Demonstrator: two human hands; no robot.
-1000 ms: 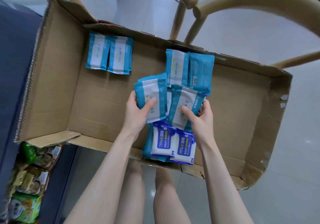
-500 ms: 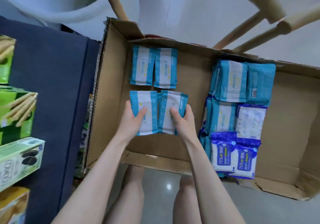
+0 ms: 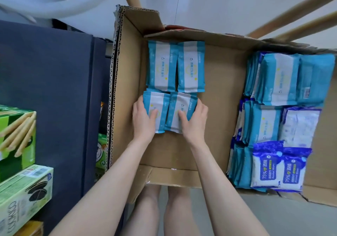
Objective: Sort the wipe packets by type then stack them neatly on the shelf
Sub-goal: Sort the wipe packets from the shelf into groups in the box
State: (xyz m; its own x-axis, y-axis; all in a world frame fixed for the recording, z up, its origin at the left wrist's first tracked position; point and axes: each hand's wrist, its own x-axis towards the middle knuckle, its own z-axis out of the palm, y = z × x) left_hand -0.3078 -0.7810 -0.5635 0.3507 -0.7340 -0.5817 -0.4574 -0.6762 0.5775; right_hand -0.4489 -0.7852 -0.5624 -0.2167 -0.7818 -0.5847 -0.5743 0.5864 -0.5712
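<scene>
A cardboard box (image 3: 218, 82) lies open below me. My left hand (image 3: 144, 121) grips a teal-and-white wipe packet (image 3: 157, 104), thumb on its face. My right hand (image 3: 193, 121) grips a second teal packet (image 3: 182, 108) beside it. Both packets sit just below a pair of matching teal packets (image 3: 175, 68) laid side by side at the box's back left. On the right side of the box stand a mixed heap of teal packets (image 3: 279, 79), a pale blue-edged packet (image 3: 299, 124) and two dark blue 75% alcohol wipe packets (image 3: 279, 170).
A dark blue shelf panel (image 3: 54, 90) stands left of the box. Green snack boxes (image 3: 16, 135) and a cookie box (image 3: 23, 195) sit at the far left. Wooden chair legs (image 3: 291, 13) cross the upper right. My legs (image 3: 160, 212) show below the box.
Both hands carried a teal packet each from the heap leftwards and set them down below the earlier pair. The view shifted left.
</scene>
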